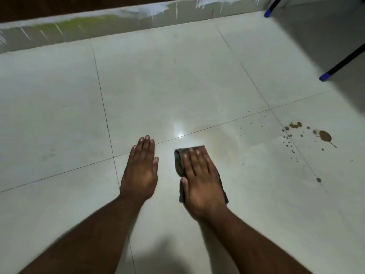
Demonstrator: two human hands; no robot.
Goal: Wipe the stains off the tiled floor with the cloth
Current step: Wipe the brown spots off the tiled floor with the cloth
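Observation:
My right hand (199,180) lies flat, palm down, on a folded dark grey cloth (179,161) pressed against the pale tiled floor (177,86). The cloth shows past my fingertips and along both sides of the hand. My left hand (141,171) rests flat on the bare tile beside it, fingers together, holding nothing. Brown stains lie to the right: a large blot (325,136), a cluster of smaller blots (294,125) and several scattered specks (288,144). A faint brownish smear (221,139) arcs on the tile just right of the cloth.
A skirting wall with white paint drips (138,18) runs along the far edge. Two dark furniture legs with blue feet stand at the right, one at the top (268,13) and one lower down (325,76). Dark grout lines cross the floor.

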